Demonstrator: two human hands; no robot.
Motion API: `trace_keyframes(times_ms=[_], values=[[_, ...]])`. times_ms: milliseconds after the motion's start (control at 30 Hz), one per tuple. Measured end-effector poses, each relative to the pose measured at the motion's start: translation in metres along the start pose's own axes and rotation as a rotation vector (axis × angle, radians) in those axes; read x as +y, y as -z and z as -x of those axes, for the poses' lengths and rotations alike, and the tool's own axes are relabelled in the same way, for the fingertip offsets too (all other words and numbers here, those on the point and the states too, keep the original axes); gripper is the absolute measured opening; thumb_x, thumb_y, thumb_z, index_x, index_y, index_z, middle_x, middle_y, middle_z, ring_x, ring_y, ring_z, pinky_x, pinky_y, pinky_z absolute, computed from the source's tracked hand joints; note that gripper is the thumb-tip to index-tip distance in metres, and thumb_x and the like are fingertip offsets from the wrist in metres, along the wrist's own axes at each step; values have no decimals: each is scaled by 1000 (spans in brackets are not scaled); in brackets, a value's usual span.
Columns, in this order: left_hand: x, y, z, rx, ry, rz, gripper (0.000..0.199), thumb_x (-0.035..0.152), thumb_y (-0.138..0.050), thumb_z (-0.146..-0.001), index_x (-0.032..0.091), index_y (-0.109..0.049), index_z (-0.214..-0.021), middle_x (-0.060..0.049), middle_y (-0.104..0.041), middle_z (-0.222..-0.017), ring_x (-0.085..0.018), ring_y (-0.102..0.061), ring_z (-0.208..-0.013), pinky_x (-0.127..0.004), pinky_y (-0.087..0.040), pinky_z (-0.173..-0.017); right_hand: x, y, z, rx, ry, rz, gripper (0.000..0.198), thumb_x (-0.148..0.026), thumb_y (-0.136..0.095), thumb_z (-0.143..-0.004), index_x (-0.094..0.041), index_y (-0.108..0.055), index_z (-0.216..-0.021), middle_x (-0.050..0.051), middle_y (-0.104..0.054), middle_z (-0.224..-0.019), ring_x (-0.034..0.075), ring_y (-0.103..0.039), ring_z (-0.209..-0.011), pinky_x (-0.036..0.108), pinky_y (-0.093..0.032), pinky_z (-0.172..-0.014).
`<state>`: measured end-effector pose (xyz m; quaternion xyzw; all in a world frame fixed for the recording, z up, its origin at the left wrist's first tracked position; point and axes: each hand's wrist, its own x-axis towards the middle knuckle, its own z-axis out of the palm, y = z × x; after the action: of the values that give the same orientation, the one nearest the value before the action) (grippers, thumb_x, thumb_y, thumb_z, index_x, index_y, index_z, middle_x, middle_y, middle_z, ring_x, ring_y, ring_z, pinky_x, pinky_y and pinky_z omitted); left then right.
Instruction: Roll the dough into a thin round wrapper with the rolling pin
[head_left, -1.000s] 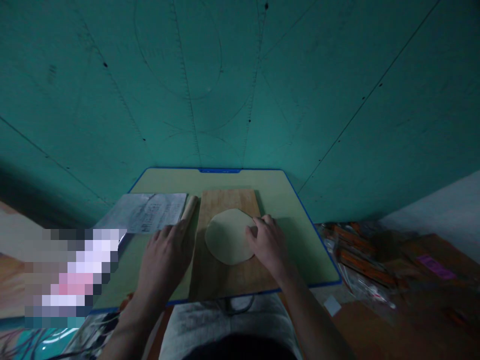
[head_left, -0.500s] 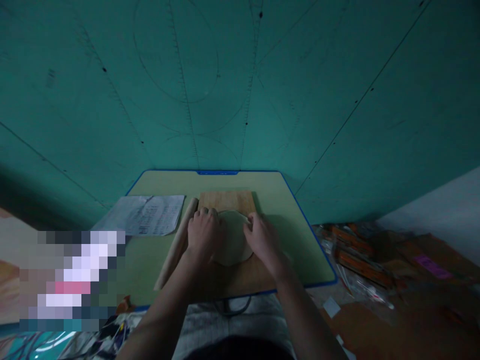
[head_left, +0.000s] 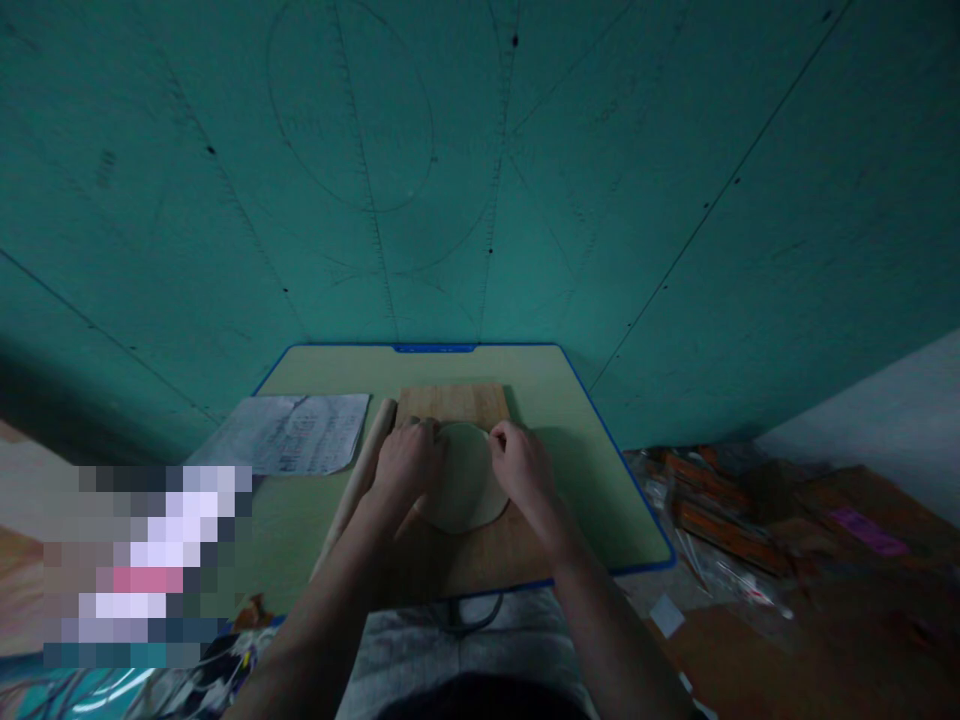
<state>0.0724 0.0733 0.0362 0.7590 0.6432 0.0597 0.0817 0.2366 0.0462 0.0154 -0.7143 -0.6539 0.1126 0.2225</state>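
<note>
A flat round sheet of dough (head_left: 465,485) lies on a wooden board (head_left: 454,400). At its upper left edge is my left hand (head_left: 411,455), fingers curled and pressed onto the rim. My right hand (head_left: 519,458) pinches the upper right edge between thumb and forefinger. The dough under both sets of fingertips is hidden. Close to the left of the board lies a wooden rolling pin (head_left: 364,470), partly covered by my left forearm.
The board rests on a pale green table (head_left: 592,500) with a blue rim. A printed paper sheet (head_left: 300,430) lies at its left. A green wall (head_left: 465,180) rises behind. Plastic-wrapped packages and cardboard (head_left: 735,520) lie to the right, with tangled cables at lower left.
My right hand's fingers have drawn closer together at the dough's edge. My left hand has shifted slightly, with its fingers more curled. The dough remains on the board.
</note>
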Motion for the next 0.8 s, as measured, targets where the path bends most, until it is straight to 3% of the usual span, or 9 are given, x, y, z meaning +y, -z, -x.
trace_keyframes(times_ms=[300, 600, 733, 800], values=[[5, -3, 3, 65, 0, 33, 32, 23, -42, -97, 17, -72, -108, -12, -70, -110, -25, -66, -107, -32, -49, -91, 0, -4, -6, 22, 54, -10, 17, -18, -56, -96, -21, -72, -92, 8, -70, -97, 20, -67, -87, 28, -45, -72], [10, -5, -1, 68, 21, 51, 29, 25, -44, -98, 18, -72, -105, -11, -70, -109, -25, -67, -105, -32, -50, -87, 2, -6, -12, -5, 48, -76, 20, -15, -52, -96, -20, -71, -98, 6, -73, -95, 20, -67, -88, 28, -46, -76], [10, -9, -1, 79, 2, 60, 32, 21, -41, -98, 17, -71, -109, -10, -71, -108, -24, -66, -106, -32, -49, -90, -2, -7, -26, -60, 222, -33, 32, -16, -52, -96, -16, -67, -125, 12, -68, -115, 22, -63, -106, 30, -46, -89], [9, -9, -1, 75, -5, 58, 33, 24, -41, -99, 17, -71, -109, -11, -71, -107, -24, -67, -104, -32, -50, -89, -5, -7, -34, -111, 317, 28, 33, -17, -52, -97, -18, -68, -125, 12, -65, -115, 22, -60, -109, 30, -46, -91]])
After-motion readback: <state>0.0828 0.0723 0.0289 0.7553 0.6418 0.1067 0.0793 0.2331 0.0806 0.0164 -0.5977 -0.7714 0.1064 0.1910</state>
